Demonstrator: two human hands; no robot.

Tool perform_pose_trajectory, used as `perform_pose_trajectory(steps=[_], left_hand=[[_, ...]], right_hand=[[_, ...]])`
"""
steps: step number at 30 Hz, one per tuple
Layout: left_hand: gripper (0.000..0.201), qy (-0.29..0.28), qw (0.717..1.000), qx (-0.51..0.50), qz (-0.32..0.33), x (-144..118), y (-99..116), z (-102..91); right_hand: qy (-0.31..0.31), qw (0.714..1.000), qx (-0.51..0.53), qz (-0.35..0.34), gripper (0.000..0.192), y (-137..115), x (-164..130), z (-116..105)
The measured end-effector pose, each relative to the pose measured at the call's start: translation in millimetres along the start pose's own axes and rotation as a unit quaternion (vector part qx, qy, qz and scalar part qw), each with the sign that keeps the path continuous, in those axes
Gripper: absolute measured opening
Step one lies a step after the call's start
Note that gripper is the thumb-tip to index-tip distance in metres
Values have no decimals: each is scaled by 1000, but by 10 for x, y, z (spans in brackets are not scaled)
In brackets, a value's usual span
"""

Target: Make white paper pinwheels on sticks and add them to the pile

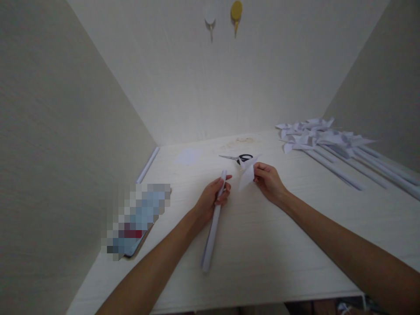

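Observation:
My left hand is closed around a rolled white paper tube, gripping it near its upper end. The tube slants down toward the table's front edge. Between the fingertips of my right hand is a folded white paper pinwheel, held a little to the right of the tube's top and apart from it. Just behind the pinwheel lie scissors with black handles, partly covered by the paper. A flat square of white paper rests farther back on the left.
Several paper pinwheels on tubes are piled at the back right. Another paper tube lies along the left wall. A phone, its screen blurred, is left of my forearm. Two hooks, one yellow, hang on the back wall.

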State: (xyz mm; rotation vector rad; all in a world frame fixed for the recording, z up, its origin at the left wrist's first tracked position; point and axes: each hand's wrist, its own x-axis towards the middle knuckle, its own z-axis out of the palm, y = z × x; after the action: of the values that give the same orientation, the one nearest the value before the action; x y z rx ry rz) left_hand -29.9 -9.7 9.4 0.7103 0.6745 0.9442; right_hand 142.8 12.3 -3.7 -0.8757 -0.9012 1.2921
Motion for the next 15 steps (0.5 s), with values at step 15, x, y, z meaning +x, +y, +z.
perform_pose_trajectory(steps=[15], left_hand=[[14, 41, 998, 43, 7, -15, -27, 31]], right_hand=[[0, 1000, -23, -2, 9, -11, -23, 11]])
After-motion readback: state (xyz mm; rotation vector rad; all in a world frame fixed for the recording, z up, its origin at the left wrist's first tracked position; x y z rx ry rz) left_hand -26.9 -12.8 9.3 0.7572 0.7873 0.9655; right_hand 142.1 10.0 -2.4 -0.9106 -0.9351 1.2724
